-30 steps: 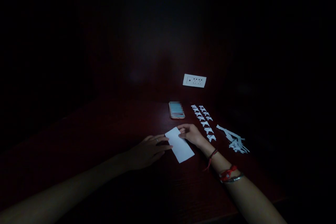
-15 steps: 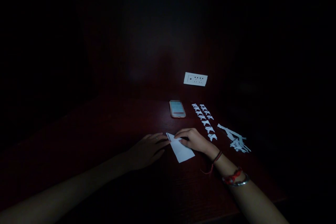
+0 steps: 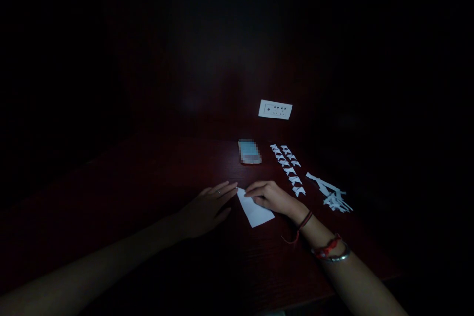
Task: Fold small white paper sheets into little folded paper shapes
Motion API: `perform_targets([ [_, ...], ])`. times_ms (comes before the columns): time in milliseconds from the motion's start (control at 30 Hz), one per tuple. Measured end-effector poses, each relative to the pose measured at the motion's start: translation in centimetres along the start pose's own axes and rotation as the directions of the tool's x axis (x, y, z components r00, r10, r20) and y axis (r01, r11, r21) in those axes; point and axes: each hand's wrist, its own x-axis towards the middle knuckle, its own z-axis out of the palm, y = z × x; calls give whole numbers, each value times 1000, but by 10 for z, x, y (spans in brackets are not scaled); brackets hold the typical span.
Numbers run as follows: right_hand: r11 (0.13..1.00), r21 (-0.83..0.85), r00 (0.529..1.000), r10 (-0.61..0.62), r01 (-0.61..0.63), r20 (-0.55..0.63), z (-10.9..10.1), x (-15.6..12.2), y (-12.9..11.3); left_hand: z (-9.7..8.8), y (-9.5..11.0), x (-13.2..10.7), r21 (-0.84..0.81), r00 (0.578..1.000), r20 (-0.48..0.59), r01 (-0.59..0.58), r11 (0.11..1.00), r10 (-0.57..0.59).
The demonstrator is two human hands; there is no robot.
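A white piece of paper (image 3: 257, 215) lies flat on the dark red table between my hands. My right hand (image 3: 272, 197) rests over its upper right part, fingers bent and pressed together on the paper; the spot under the fingertips is hidden. My left hand (image 3: 209, 210), with a ring on one finger, is stretched out flat. Its fingertips reach the paper's upper left corner, and its fingers are apart.
A phone (image 3: 250, 152) with a lit, blurred screen lies beyond the paper. Two rows of small folded paper pieces (image 3: 289, 171) lie to the right, near a heap of paper strips (image 3: 336, 201). A white socket plate (image 3: 275, 109) is on the wall. The surroundings are very dark.
My left fingertips have slid slightly up along the paper's left edge to its top corner. The narrow fold seen at that corner no longer stands out. My right hand stays nearly in place.
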Motion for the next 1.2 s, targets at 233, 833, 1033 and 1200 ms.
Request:
perform_targets([
  [233,1000,-10,1000,-2,2,6,0,0,1,4,-4,2,58,998,47,-32,998,30],
  [833,1000,-10,999,15,-14,38,-2,3,0,8,-7,6,50,997,63,-37,998,33],
  [1033,987,-151,997,65,-57,48,1,9,-5,5,-2,7,53,998,48,-45,998,42],
  [1200,964,-247,991,114,-93,69,1,8,-7,6,-3,7,55,999,38,-39,998,36],
])
